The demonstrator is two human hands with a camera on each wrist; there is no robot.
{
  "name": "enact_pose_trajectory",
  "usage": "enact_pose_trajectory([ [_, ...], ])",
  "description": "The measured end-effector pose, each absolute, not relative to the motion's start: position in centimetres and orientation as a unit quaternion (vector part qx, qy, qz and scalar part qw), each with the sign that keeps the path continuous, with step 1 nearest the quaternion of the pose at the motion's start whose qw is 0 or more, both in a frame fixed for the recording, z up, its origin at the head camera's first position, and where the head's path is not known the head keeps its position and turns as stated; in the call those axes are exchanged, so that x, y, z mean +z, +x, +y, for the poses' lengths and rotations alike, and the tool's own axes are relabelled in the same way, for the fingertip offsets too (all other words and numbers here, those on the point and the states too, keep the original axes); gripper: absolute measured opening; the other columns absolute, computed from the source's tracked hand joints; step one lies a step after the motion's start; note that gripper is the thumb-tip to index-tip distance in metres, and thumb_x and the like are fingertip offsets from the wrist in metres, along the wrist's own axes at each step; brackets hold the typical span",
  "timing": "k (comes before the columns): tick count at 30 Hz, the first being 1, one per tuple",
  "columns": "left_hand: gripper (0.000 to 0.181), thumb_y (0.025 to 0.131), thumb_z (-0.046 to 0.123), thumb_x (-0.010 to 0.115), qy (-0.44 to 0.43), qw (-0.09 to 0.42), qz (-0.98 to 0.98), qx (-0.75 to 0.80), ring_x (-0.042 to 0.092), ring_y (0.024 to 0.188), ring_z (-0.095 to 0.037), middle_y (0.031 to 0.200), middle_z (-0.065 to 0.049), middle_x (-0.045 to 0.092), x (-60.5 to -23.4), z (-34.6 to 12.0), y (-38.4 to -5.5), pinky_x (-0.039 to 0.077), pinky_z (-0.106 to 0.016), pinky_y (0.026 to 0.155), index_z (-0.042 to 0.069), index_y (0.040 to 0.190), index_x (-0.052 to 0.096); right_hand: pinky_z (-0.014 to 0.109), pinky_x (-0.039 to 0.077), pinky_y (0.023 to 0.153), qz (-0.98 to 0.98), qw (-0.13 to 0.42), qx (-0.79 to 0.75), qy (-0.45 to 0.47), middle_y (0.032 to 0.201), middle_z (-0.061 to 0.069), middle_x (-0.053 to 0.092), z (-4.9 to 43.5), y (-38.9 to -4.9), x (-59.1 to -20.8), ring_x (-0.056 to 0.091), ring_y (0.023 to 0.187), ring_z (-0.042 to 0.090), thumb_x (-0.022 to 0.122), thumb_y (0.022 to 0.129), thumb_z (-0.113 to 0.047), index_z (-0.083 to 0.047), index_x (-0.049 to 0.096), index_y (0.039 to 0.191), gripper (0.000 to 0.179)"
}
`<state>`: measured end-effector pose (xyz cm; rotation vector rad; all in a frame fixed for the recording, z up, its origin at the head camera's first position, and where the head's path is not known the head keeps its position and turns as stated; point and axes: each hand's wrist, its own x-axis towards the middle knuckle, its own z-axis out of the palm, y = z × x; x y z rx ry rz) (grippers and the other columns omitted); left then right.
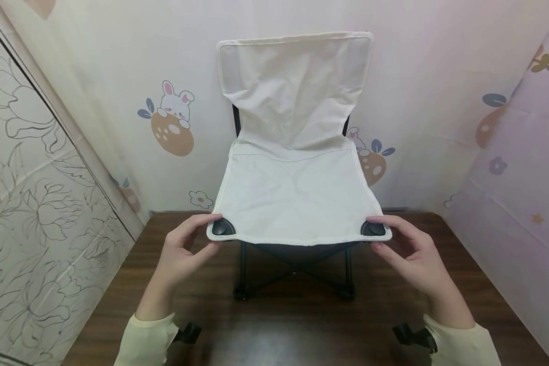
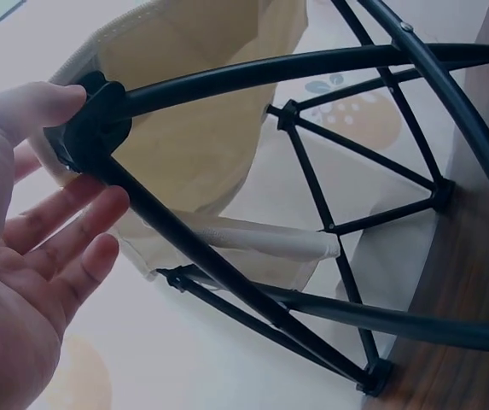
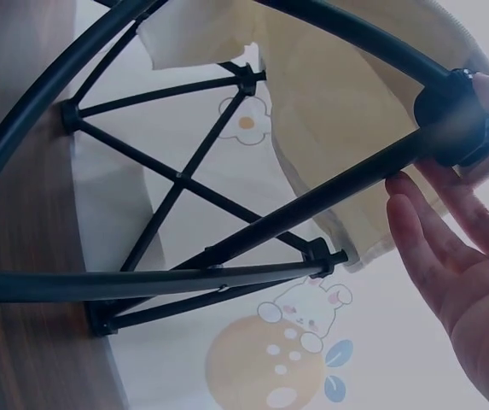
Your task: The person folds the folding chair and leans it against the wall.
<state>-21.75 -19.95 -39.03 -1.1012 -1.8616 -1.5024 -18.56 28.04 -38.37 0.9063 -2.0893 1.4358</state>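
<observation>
Left hand (image 1: 183,251) and right hand (image 1: 414,254) pinched the front corners of a white chair (image 1: 297,195)

Closest of all, two pale sleeves (image 1: 146,341) reached toward the chair, one from each side. A small black thing (image 1: 188,333) poked out by the left cuff, and another black thing (image 1: 409,336) poked out by the right one.

Both wrists bent in toward the chair. The left hand pinched the chair's front left corner, with pointer finger on top and thumb under it. The right hand pinched the front right corner the same way. Up close, the other fingers of each hand were a bit bent, under the seat.

A round-edged black patch (image 1: 222,226) sat on the seat's left corner, and a matching black patch (image 1: 373,229) sat on the right one. The chair faced the person and stood upright on brown wood (image 1: 274,330). Below the seat, its thin black poles (image 2: 180,231) crossed like an X.

The wrinkly cloth back (image 1: 297,76) rose at the far end of the seat. Behind the chair hung a pale curtain (image 1: 439,66). On it, a bunny (image 1: 176,105) hugged an orange shape (image 1: 173,134) left of the chair. Far left of the chair, another cloth (image 1: 27,229) showed flowers drawn in thin lines.
</observation>
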Motion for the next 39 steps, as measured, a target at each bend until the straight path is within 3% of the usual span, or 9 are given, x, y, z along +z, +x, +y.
enact_pose_trajectory([
  [17, 0.056, 0.078, -0.031, 0.075, -0.389, 0.236, -0.673, -0.584, 0.073, 0.103, -0.017, 0.123, -0.020, 0.072, -38.94, -19.27, -21.28, 0.060, -0.025, 0.094, -0.010, 0.130, 0.070, 0.019, 0.060, 0.090, -0.708, 0.206, 0.579, 0.347, 0.128, 0.015, 0.074, 27.92, -18.50, -38.13, 0.071, 0.106, 0.016, 0.071, 0.081, 0.034, 0.016, 0.065, 0.135, 0.056],
  [39, 0.050, 0.083, -0.030, 0.073, -0.343, 0.200, -0.675, -0.621, 0.072, 0.111, -0.017, 0.127, -0.015, 0.072, -38.97, -19.13, -20.97, 0.062, -0.027, 0.093, -0.010, 0.128, 0.068, 0.020, 0.061, 0.089, -0.685, 0.209, 0.600, 0.356, 0.128, 0.017, 0.073, 27.83, -18.63, -38.26, 0.071, 0.103, 0.018, 0.073, 0.082, 0.033, 0.018, 0.066, 0.131, 0.052],
])
